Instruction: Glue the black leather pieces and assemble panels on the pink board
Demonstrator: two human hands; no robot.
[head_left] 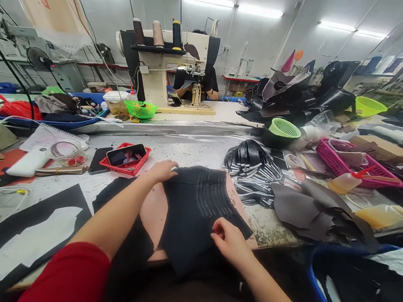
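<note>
A black leather-like piece [185, 215] with a row of curved dark strips [215, 194] across its right part lies on a pinkish board [156, 208] in front of me. My left hand [164, 170] rests at the piece's upper left corner, its fingers stretched out. Over the lower right of the piece is my right hand [229, 240], fingers curled and thumb close to the forefinger; anything between them is too small to make out. Beyond the board's right edge sits a heap of black strips with pale ends [251, 167].
A red basket [144, 161] holding a phone [126, 155] stands behind my left hand. Rightward are dark sheets [316, 208], glue bottles [347, 182], a magenta basket [393, 179] and a blue bin [313, 264]. Across the bench, a person sits behind a sewing machine [159, 72].
</note>
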